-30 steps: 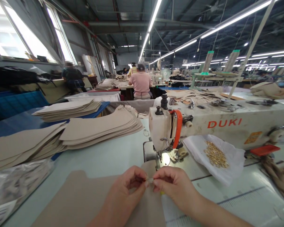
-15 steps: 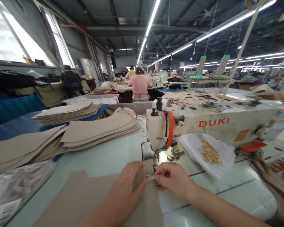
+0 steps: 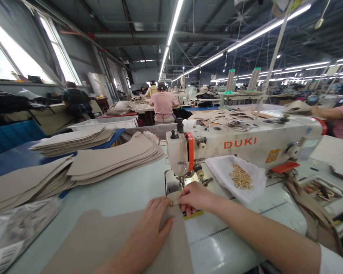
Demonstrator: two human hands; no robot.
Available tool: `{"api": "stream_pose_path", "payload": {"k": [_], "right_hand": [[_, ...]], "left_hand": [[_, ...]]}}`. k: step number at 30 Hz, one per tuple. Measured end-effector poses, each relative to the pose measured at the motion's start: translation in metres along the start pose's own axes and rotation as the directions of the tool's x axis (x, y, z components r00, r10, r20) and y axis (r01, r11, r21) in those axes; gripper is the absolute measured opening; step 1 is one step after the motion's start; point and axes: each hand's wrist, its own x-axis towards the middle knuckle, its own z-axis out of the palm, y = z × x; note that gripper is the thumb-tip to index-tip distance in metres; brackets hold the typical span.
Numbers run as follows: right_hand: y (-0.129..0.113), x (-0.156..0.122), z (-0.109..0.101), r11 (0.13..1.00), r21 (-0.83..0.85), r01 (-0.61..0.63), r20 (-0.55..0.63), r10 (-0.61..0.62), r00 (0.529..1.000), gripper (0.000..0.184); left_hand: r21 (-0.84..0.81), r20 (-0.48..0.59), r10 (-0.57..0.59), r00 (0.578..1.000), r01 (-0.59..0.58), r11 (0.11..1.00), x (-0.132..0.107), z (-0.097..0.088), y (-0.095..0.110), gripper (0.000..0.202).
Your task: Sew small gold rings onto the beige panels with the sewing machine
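A large taupe fabric panel (image 3: 114, 236) lies on the sewing table, its right edge close to the needle area of the white sewing machine (image 3: 211, 142). My left hand (image 3: 148, 228) rests flat on this panel with the fingers stretched toward the machine. Beside its fingertips a small strap tab (image 3: 175, 203) lies across the panel edge, with a bit of metal at its left end. My right hand (image 3: 196, 197) pinches the tab's right end, just in front of the presser foot. Part of the tab is hidden behind my right fingers.
Stacks of cut taupe panels (image 3: 117, 156) lie at the left, near a clear plastic bag (image 3: 25, 220). Small gold metal rings (image 3: 240, 177) sit on a white cloth (image 3: 220, 167) beside the machine. A parts tray (image 3: 328, 194) stands at right. Co-workers sit farther back.
My right hand has moved forward with the tab, closer to the presser foot. The left hand stays on the panel. The view has shifted to the right, bringing a co-worker's pink sleeve into sight.
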Motion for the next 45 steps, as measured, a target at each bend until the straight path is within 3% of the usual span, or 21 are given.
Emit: {"api": "stream_pose_path", "payload": {"k": [5, 10, 15, 19, 22, 25, 28, 29, 31, 32, 33, 38, 42, 45], "right_hand": [[-0.006, -0.001, 0.000, 0.999, -0.040, -0.036, -0.010, 0.036, 0.999, 0.026], [-0.012, -0.001, -0.001, 0.995, -0.084, -0.058, -0.001, 0.058, 0.998, 0.028], [-0.010, 0.002, -0.001, 0.984, -0.172, -0.048, -0.002, 0.048, 0.999, 0.028], [-0.011, 0.002, -0.002, 0.946, -0.324, 0.004, -0.016, -0.010, 1.000, 0.026], [-0.009, -0.009, -0.006, 0.860, -0.499, 0.106, -0.053, -0.152, 0.987, 0.018], [0.002, -0.031, -0.012, 0.715, -0.658, 0.238, -0.024, -0.336, 0.942, 0.011], [0.022, -0.057, -0.018, 0.482, -0.756, 0.442, 0.202, -0.471, 0.859, 0.011], [0.028, -0.065, -0.020, 0.261, -0.789, 0.557, 0.357, -0.543, 0.760, 0.011], [0.036, -0.074, -0.021, -0.064, -0.775, 0.629, 0.535, -0.596, 0.598, 0.013], [0.037, -0.075, -0.020, -0.167, -0.762, 0.625, 0.580, -0.605, 0.546, 0.015], [0.038, -0.075, -0.020, -0.208, -0.761, 0.614, 0.591, -0.614, 0.524, 0.015], [0.039, -0.056, -0.010, -0.203, -0.784, 0.586, 0.543, -0.682, 0.490, 0.010], [0.041, -0.042, -0.003, -0.131, -0.820, 0.557, 0.435, -0.775, 0.458, 0.011], [0.041, -0.038, -0.001, -0.084, -0.811, 0.580, 0.429, -0.760, 0.489, 0.006]], "left_hand": [[0.008, 0.006, 0.068, 0.998, -0.068, 0.998, 0.016, 0.001, 0.003, 0.019], [0.106, 0.020, 0.192, 0.981, -0.193, 0.976, 0.025, 0.005, 0.006, 0.029], [0.189, 0.035, 0.241, 0.970, -0.243, 0.951, 0.028, 0.009, 0.007, 0.026], [0.187, 0.048, 0.242, 0.969, -0.246, 0.951, 0.031, 0.009, 0.005, 0.023], [0.188, 0.042, 0.227, 0.973, -0.230, 0.955, 0.033, 0.009, 0.004, 0.022], [0.185, 0.029, 0.226, 0.974, -0.227, 0.956, 0.033, 0.009, 0.003, 0.021], [0.189, 0.001, 0.259, 0.966, -0.255, 0.948, 0.031, 0.010, 0.003, 0.020], [0.192, -0.011, 0.274, 0.962, -0.266, 0.945, 0.030, 0.011, 0.003, 0.020], [0.199, -0.035, 0.292, 0.956, -0.280, 0.939, 0.030, 0.012, 0.003, 0.021], [0.200, -0.042, 0.296, 0.954, -0.282, 0.938, 0.030, 0.012, 0.003, 0.021], [0.201, -0.048, 0.297, 0.954, -0.282, 0.938, 0.030, 0.013, 0.003, 0.021], [0.200, -0.050, 0.322, 0.945, -0.307, 0.930, 0.029, 0.014, 0.001, 0.018], [0.196, -0.012, 0.322, 0.947, -0.313, 0.929, 0.029, 0.013, -0.001, 0.017], [0.192, 0.000, 0.320, 0.947, -0.314, 0.930, 0.031, 0.013, -0.001, 0.017]]}}
